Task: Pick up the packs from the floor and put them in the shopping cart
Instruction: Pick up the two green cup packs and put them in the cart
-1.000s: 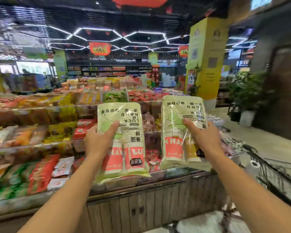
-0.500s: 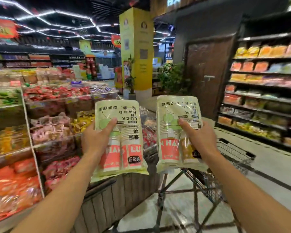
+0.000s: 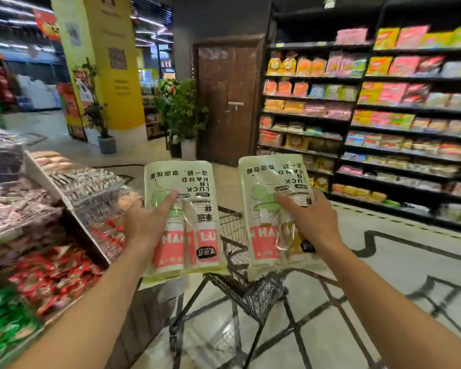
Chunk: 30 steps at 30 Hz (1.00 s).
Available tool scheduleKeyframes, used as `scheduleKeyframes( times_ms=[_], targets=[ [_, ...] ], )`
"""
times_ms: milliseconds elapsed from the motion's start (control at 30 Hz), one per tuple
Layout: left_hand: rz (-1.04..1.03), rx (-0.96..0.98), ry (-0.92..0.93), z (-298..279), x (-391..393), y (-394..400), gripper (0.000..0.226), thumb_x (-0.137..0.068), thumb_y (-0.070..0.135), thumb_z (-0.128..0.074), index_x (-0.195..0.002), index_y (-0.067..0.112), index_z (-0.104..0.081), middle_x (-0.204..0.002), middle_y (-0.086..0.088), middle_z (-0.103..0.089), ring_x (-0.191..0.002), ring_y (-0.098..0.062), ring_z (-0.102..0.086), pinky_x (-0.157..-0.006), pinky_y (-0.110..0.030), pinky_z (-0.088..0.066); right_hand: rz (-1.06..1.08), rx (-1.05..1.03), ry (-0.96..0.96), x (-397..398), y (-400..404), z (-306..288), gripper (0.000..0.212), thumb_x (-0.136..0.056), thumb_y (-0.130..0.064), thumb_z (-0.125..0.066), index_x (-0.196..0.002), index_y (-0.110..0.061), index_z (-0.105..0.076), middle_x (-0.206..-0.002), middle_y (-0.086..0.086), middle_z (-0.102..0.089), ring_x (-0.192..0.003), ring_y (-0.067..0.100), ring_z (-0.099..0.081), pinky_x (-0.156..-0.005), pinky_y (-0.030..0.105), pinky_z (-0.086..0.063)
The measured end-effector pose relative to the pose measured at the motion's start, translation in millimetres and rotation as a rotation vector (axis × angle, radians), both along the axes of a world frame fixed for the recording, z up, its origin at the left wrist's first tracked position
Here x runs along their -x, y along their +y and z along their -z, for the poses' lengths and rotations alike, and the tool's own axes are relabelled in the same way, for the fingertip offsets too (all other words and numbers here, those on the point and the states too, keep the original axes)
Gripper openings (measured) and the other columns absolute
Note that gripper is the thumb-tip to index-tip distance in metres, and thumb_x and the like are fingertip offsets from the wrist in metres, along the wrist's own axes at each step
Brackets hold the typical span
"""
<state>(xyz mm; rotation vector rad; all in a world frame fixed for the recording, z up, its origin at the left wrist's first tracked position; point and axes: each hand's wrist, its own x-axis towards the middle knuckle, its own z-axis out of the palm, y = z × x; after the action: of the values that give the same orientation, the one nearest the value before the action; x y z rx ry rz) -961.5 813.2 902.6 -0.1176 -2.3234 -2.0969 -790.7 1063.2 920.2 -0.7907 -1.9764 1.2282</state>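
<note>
I hold two pale green packs of paper cups upside down in front of me, one in each hand. My left hand [image 3: 147,222] grips the left pack [image 3: 186,206] with the thumb across its front. My right hand [image 3: 308,222] grips the right pack [image 3: 269,198] the same way. Both packs hang above the black wire shopping cart [image 3: 250,288], whose basket shows between and below them. The packs hide most of the basket's inside.
A snack display stand [image 3: 51,230] with sloped trays fills the left. Tall shelves of packets [image 3: 370,115] line the right. Ahead are a brown door [image 3: 228,102], potted plants [image 3: 181,115] and a yellow pillar [image 3: 104,62]. Pale tiled floor [image 3: 397,262] lies to the right of the cart.
The view has swung right, from the snack display toward the shelves and door. The cart now sits directly below the packs. Both hands keep the same grip.
</note>
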Motion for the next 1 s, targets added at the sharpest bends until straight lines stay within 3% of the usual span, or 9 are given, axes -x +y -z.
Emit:
scheduleKeyframes(
  times_ms=[100,233,500,600,700,900,1000],
  targets=[
    [0.06,0.006,-0.002,3,28,58,0.044,-0.079,0.061,-0.08,-0.097,0.027,-0.057,-0.092,-0.008,-0.074,-0.074,-0.03,-0.075,-0.073,-0.043,-0.063,0.046,0.021,0.024,17,51,5,0.055,-0.075,-0.065,-0.082,-0.115,-0.033,-0.063,-0.102,-0.01,-0.075,-0.092,0.015,-0.074,-0.083,0.042,-0.061],
    [0.094,0.042,-0.03,13,57,131,0.056,-0.075,0.067,-0.08,-0.105,0.023,-0.062,-0.092,-0.008,-0.077,-0.072,-0.031,-0.078,-0.072,-0.05,-0.065,0.105,0.037,0.019,42,116,15,0.059,-0.071,-0.069,-0.082,-0.116,-0.035,-0.063,-0.101,-0.01,-0.076,-0.091,0.016,-0.075,-0.085,0.047,-0.062],
    [0.089,0.076,-0.056,47,107,270,0.06,-0.076,0.065,-0.079,-0.11,0.018,-0.064,-0.09,-0.008,-0.078,-0.069,-0.029,-0.078,-0.066,-0.045,-0.065,0.07,0.028,-0.044,114,256,45,0.063,-0.077,-0.065,-0.08,-0.123,-0.027,-0.06,-0.106,-0.012,-0.07,-0.097,0.017,-0.07,-0.085,0.04,-0.058],
    [0.03,0.08,-0.071,60,125,315,0.059,-0.077,0.062,-0.08,-0.109,0.015,-0.065,-0.091,-0.01,-0.077,-0.07,-0.029,-0.077,-0.063,-0.041,-0.062,0.019,-0.007,-0.057,147,310,56,0.067,-0.077,-0.067,-0.078,-0.126,-0.025,-0.062,-0.107,-0.011,-0.071,-0.094,0.011,-0.07,-0.075,0.031,-0.055],
    [-0.044,0.083,-0.108,70,142,352,0.064,-0.075,0.065,-0.08,-0.114,0.017,-0.065,-0.096,-0.008,-0.077,-0.076,-0.031,-0.076,-0.072,-0.045,-0.063,-0.042,-0.032,-0.111,182,357,63,0.065,-0.079,-0.069,-0.075,-0.126,-0.025,-0.063,-0.106,-0.012,-0.072,-0.087,0.002,-0.066,-0.062,0.021,-0.046],
    [-0.137,0.084,-0.12,87,167,401,0.032,-0.083,0.055,-0.079,-0.092,0.031,-0.06,-0.09,-0.004,-0.076,-0.073,-0.027,-0.075,-0.064,-0.035,-0.057,-0.182,-0.015,-0.167,248,413,86,0.051,-0.085,-0.058,-0.076,-0.115,-0.02,-0.06,-0.089,-0.016,-0.065,-0.075,0.001,-0.064,-0.056,0.02,-0.044],
    [-0.194,0.084,-0.139,107,183,410,0.035,-0.079,0.062,-0.079,-0.092,0.036,-0.059,-0.096,-0.001,-0.076,-0.081,-0.027,-0.075,-0.077,-0.044,-0.062,-0.274,0.015,-0.169,280,423,111,0.053,-0.083,-0.056,-0.079,-0.116,-0.02,-0.057,-0.096,-0.009,-0.071,-0.081,0.008,-0.071,-0.062,0.024,-0.054]
  ],
)
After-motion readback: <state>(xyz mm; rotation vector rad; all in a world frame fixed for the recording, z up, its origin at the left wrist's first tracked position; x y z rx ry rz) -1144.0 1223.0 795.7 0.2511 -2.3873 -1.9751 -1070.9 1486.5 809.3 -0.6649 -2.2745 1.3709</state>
